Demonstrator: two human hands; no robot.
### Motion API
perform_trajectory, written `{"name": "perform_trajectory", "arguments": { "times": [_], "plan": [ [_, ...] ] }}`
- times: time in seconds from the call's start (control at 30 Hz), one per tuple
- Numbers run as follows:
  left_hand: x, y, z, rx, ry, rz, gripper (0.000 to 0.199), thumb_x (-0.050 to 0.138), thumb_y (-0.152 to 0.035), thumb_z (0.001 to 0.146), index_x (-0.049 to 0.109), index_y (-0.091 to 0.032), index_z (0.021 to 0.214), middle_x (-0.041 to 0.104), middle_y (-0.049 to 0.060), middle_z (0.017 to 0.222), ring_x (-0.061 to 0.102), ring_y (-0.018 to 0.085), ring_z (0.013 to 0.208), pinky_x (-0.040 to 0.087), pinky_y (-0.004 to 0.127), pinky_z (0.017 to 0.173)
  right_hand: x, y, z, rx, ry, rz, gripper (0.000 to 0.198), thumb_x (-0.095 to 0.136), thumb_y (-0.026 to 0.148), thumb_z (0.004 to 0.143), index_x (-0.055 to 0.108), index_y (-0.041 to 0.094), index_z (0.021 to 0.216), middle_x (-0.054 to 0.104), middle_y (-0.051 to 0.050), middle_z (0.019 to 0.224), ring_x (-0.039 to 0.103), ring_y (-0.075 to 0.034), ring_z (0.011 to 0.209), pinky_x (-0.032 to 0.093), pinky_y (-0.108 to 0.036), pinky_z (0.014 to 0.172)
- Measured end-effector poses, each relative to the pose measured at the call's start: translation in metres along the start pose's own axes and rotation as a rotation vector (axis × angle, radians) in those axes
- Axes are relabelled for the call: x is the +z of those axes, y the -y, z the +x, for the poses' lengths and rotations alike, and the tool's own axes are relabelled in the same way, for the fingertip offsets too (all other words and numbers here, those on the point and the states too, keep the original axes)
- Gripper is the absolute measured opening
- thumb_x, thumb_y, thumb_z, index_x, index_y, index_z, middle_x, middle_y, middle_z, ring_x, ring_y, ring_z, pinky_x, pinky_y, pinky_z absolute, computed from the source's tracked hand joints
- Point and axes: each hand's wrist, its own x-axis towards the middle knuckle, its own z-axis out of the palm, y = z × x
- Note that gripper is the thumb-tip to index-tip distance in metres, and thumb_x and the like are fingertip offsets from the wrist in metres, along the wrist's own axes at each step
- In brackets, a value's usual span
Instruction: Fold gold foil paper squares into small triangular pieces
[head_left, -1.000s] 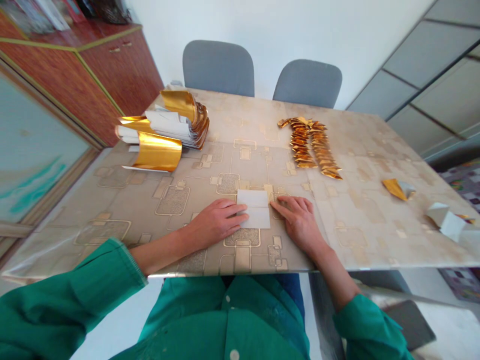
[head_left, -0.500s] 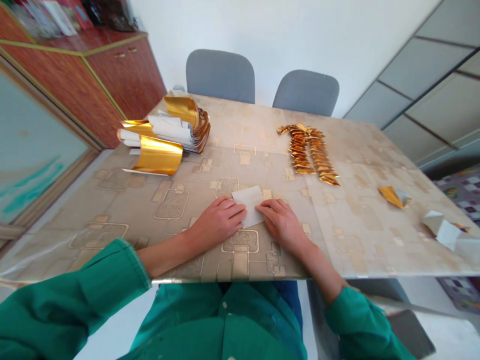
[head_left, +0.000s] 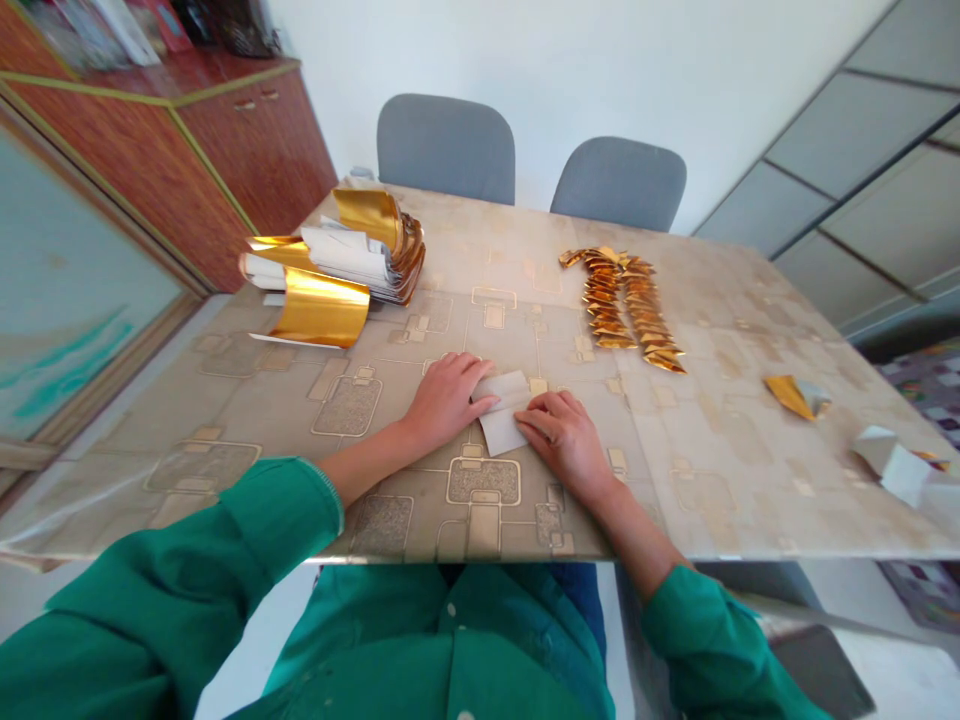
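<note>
A small white sheet of paper [head_left: 504, 432] lies on the table before me, with a crease across its middle and its far part slightly raised. My left hand [head_left: 448, 398] is at its left side, thumb on the paper along the crease and fingers at the far left edge. At the right edge, my right hand [head_left: 568, 445] pinches the paper between thumb and fingertips. The underside of the sheet is hidden.
Gold-and-white paper sheets [head_left: 326, 308] lie stacked and curled at the left. Two rows of folded gold pieces [head_left: 609, 305] stand toward the back right. A gold scrap [head_left: 789, 396] and white scraps [head_left: 904, 472] lie far right. Two grey chairs [head_left: 446, 148] stand behind the patterned table.
My left hand has moved up and away from me along the paper's left side, its thumb now apart from the fingers. A crease now shows across the sheet. My right hand stays at the right edge.
</note>
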Motion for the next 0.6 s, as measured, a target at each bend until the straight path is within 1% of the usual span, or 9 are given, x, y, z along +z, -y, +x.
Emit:
{"name": "perform_trajectory", "arguments": {
  "times": [0.13,0.23,0.33,0.47,0.53,0.6],
  "plan": [
    [0.0052,-0.0029,0.0018,-0.031,0.010,-0.010,0.034,0.069,-0.042,0.088,0.064,-0.016,0.109,0.062,0.008,0.102,0.055,0.027,0.098,0.042,0.038,0.084,0.0030,-0.0006,0.0006,0.024,-0.025,0.000,0.017,0.059,0.031,0.096,0.074,0.022,0.095,0.066,-0.006,0.095,0.053,-0.021,0.090,0.043,-0.033,0.080],
    [0.0070,-0.0049,0.0010,-0.066,0.000,-0.049,0.025,0.070,-0.039,0.087,0.064,-0.016,0.096,0.061,0.007,0.097,0.054,0.025,0.095,0.042,0.038,0.082,0.0043,-0.0002,0.0018,0.037,-0.037,-0.007,0.015,0.061,0.032,0.095,0.073,0.023,0.093,0.066,-0.006,0.094,0.053,-0.021,0.090,0.042,-0.033,0.078],
    [0.0082,-0.0053,0.0018,-0.087,-0.020,-0.085,0.023,0.071,-0.036,0.084,0.061,-0.017,0.090,0.061,0.007,0.097,0.054,0.026,0.096,0.043,0.038,0.083,0.0039,0.0009,0.0041,0.046,-0.029,-0.012,0.014,0.062,0.031,0.094,0.073,0.023,0.090,0.066,-0.005,0.092,0.054,-0.021,0.089,0.041,-0.033,0.078],
    [0.0101,-0.0033,0.0033,-0.056,-0.035,-0.225,0.019,0.071,-0.027,0.082,0.057,-0.018,0.091,0.064,0.004,0.092,0.058,0.024,0.091,0.045,0.038,0.082,0.0017,0.0014,0.0077,0.045,-0.027,-0.028,0.011,0.065,0.028,0.092,0.073,0.023,0.086,0.066,-0.005,0.091,0.054,-0.021,0.089,0.041,-0.033,0.078],
    [0.0106,-0.0020,0.0027,-0.029,-0.058,-0.316,0.022,0.070,-0.022,0.081,0.056,-0.018,0.098,0.066,0.004,0.096,0.060,0.022,0.092,0.047,0.038,0.084,0.0005,0.0008,0.0091,0.042,-0.022,-0.031,0.011,0.066,0.029,0.091,0.073,0.024,0.085,0.066,-0.005,0.091,0.054,-0.021,0.090,0.041,-0.033,0.077],
    [0.0104,-0.0008,0.0011,-0.017,-0.096,-0.385,0.030,0.069,-0.020,0.080,0.055,-0.019,0.107,0.067,0.004,0.103,0.062,0.021,0.095,0.049,0.037,0.085,-0.0004,0.0000,0.0101,0.037,-0.018,-0.030,0.012,0.066,0.029,0.091,0.074,0.024,0.085,0.067,-0.005,0.089,0.055,-0.021,0.089,0.041,-0.033,0.076]
  ]
}}
